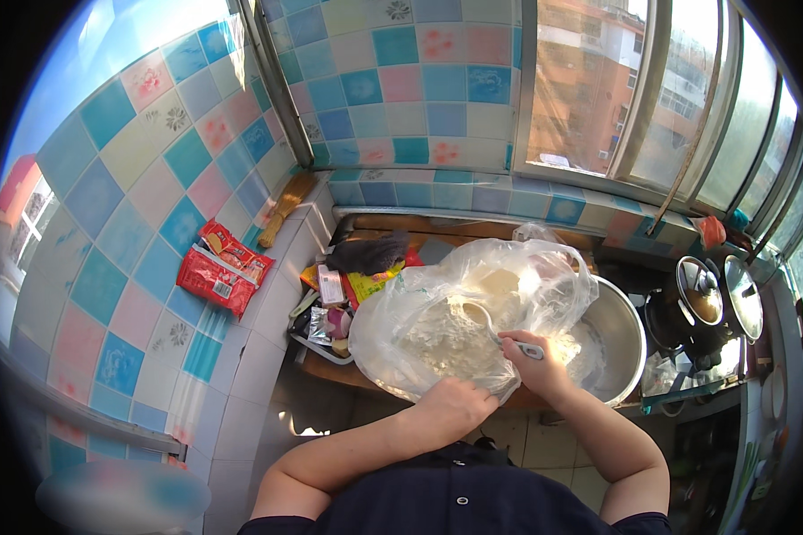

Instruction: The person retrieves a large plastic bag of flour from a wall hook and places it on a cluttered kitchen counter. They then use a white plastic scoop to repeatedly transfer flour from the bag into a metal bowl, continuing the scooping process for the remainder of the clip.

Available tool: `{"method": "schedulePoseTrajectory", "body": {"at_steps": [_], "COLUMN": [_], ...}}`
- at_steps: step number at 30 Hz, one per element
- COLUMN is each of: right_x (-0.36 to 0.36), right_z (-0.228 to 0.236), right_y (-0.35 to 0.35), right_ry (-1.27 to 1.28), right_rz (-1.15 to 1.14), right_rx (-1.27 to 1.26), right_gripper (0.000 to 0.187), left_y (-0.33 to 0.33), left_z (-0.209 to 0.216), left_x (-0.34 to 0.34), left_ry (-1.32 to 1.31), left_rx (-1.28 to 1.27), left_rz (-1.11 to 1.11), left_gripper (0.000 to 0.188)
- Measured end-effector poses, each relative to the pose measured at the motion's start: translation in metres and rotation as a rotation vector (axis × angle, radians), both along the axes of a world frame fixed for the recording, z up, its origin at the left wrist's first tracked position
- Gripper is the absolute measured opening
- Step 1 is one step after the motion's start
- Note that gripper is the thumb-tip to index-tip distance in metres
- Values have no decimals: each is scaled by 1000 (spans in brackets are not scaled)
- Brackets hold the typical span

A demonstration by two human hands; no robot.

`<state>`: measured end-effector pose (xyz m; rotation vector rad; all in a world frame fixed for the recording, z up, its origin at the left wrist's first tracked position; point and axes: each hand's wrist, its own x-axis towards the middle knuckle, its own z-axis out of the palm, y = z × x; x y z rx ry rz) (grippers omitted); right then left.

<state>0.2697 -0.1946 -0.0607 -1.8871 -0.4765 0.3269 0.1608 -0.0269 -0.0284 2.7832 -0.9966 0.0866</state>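
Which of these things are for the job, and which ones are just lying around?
Part of the job:
clear plastic bag, gripped by the left hand
white powder inside it
scoop in the right hand
metal bowl by the bag, probably

Just lying about, it seems:
red packets
straw brush
dark cloth
lidded pot

Over on the left ledge, a red snack packet [226, 270] leans against the checkered tiles [134, 232], a straw whisk [287, 208] just behind it! Further along, a dark crumpled bundle [366, 254] lies by a yellow packet [376, 283]. And right, a glass-lidded black pot [687, 308], another glass lid [742, 299] beside it; outside, an orange building [580, 89] basks in sunshine.
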Motion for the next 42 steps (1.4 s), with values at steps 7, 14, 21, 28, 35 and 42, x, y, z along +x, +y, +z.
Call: {"method": "schedulePoseTrajectory", "body": {"at_steps": [7, 14, 21, 28, 35, 42], "right_x": [3, 16, 15, 5, -15, -32], "right_z": [-10, -10, 13, 35, 68, 72], "right_y": [-7, -23, -53, -83, -143, -222], "right_ry": [369, 594, 501, 544, 441, 302], "right_rz": [31, -172, -191, -302, -457, -693], "right_rx": [148, 434, 490, 561, 639, 679], "right_gripper": [26, 25, 27, 23, 26, 27], "left_y": [-2, -1, 14, 27, 14, 0], "left_z": [6, 6, 28, 37, 9, 5], "left_x": [5, 8, 29, 104, 140, 156], "left_ry": [88, 134, 213, 422, 504, 497], "left_rx": [-4, -8, -101, 341, 404, 452], "left_rz": [8, 2, 172, 337, 314, 257], "left_gripper": [38, 24, 17, 20, 22, 22]}}
